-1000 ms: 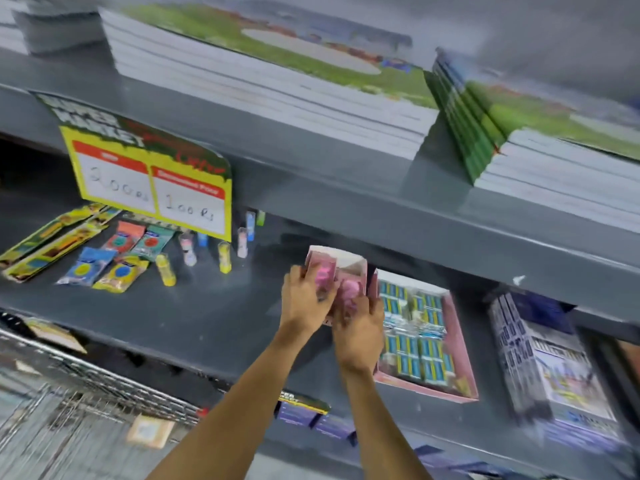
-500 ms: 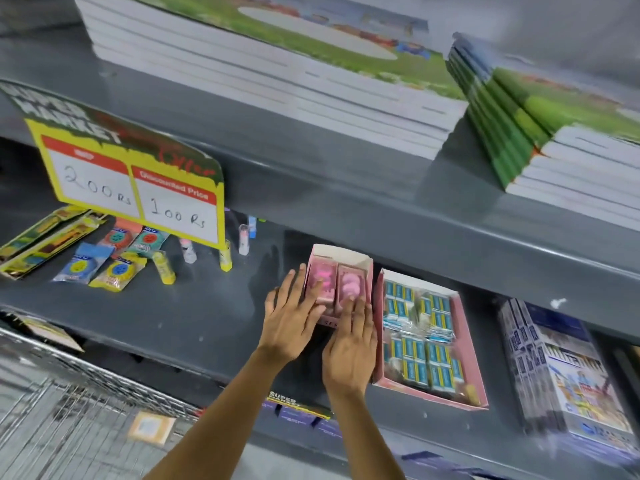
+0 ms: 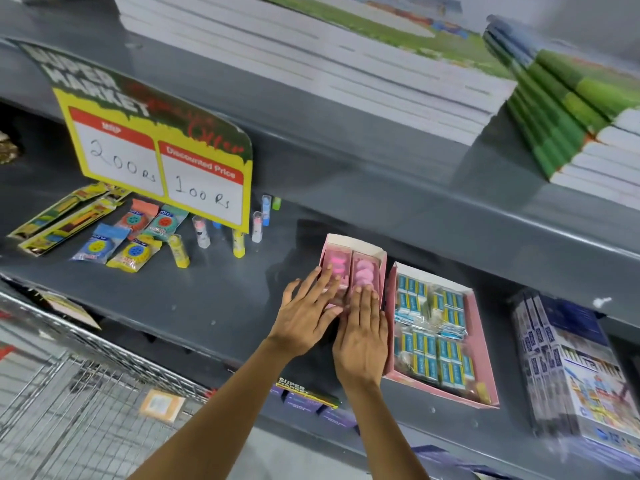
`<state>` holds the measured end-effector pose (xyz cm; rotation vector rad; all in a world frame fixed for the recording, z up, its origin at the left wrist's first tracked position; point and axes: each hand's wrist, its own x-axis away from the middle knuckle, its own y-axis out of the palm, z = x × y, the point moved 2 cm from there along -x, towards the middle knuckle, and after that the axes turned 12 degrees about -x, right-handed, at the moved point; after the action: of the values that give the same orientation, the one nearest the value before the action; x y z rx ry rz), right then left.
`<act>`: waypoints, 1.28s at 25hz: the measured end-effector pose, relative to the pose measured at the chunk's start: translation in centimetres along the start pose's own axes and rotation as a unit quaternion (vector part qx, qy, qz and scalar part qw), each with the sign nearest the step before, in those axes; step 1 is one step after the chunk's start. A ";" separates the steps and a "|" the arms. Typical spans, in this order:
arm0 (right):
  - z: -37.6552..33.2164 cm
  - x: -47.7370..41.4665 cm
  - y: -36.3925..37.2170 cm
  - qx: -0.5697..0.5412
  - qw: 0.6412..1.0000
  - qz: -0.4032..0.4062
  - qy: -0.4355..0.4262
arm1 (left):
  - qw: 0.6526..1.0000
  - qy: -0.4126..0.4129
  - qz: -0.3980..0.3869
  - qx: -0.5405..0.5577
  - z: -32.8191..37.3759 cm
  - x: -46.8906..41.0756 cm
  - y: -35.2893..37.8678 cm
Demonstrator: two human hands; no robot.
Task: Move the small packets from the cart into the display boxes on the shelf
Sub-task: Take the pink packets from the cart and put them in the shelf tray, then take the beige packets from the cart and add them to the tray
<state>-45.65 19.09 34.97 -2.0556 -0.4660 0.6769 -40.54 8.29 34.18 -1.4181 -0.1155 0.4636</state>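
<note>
A small pink display box (image 3: 356,245) lies on the grey shelf (image 3: 214,299) and holds two rows of pink packets (image 3: 364,271). My left hand (image 3: 308,315) rests flat on the box's left row, fingers spread. My right hand (image 3: 362,336) lies flat on the right row, covering the box's near end. Neither hand grips anything. Right beside it stands a wider pink display box (image 3: 483,344) filled with several blue and yellow packets (image 3: 429,348). The wire cart (image 3: 69,410) is at the lower left; only an orange tag shows in it.
A yellow price sign (image 3: 159,168) hangs from the upper shelf edge. Loose packets and small tubes (image 3: 138,233) lie at the shelf's left. Shrink-wrapped boxes (image 3: 571,368) stand at the right. Book stacks (image 3: 311,57) fill the upper shelf.
The small pink box, held tilted up in both hands a second ago, now lies flat on the shelf. Both hands have flattened onto its packets.
</note>
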 end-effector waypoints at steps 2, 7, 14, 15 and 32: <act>0.1 0.0 0.1 -0.019 1.000 -0.009 -0.001 | 1.000 -0.001 0.009 -0.001 -0.2 0.3 -0.1; -1.1 0.1 -0.3 -0.077 0.995 0.043 0.035 | 0.991 -0.088 0.097 0.013 -3.1 1.9 -2.6; -12.3 2.6 2.6 -0.189 0.974 0.022 -0.125 | 0.923 -0.311 0.216 0.065 -15.5 12.3 -5.6; -14.3 3.5 3.4 -0.207 0.965 0.012 -0.158 | 0.908 -0.352 0.216 0.064 -17.3 14.7 -5.4; -14.2 20.3 37.1 0.016 0.834 -0.509 -0.214 | 0.858 -0.356 -0.357 0.099 -17.7 39.8 24.3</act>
<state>-18.47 1.76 4.17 -1.2919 -1.6333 0.4401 -4.16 8.93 0.04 -0.8458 -1.1271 0.3374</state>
